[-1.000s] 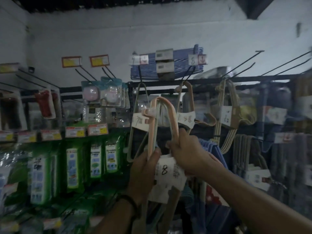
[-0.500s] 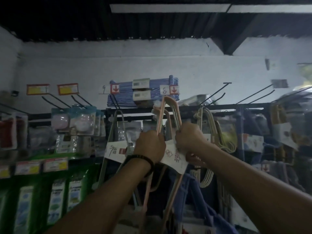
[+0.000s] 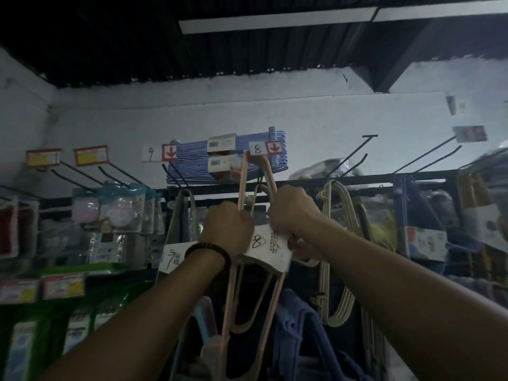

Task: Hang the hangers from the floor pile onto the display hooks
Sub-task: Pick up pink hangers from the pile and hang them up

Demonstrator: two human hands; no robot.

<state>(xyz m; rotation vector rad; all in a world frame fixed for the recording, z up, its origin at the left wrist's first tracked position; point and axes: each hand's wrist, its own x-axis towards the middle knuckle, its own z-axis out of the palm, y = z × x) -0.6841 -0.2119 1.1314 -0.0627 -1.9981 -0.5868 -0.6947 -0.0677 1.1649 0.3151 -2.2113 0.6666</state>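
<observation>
A bundle of pale pink hangers [image 3: 242, 185] wrapped in a white paper band marked "8" [image 3: 270, 250] is raised in front of the display rack. My left hand [image 3: 226, 228], with a black wristband, grips the bundle's left side. On the right side my right hand [image 3: 294, 210] is closed around it above the band. The bundle's top loop reaches the hook under the price tag marked "8" [image 3: 265, 148]; whether it rests on the hook I cannot tell.
Blue hangers [image 3: 228, 155] lie stacked on top of the rack. Cream hangers [image 3: 338, 251] hang to the right, grey ones [image 3: 178, 224] to the left. Bare black hooks [image 3: 351, 158] stick out at upper right. Packaged goods fill the left shelves [image 3: 110, 207].
Both hands have lifted the pink bundle higher, from chest level up to the hook under the "8" tag. The view has tilted upward toward the ceiling.
</observation>
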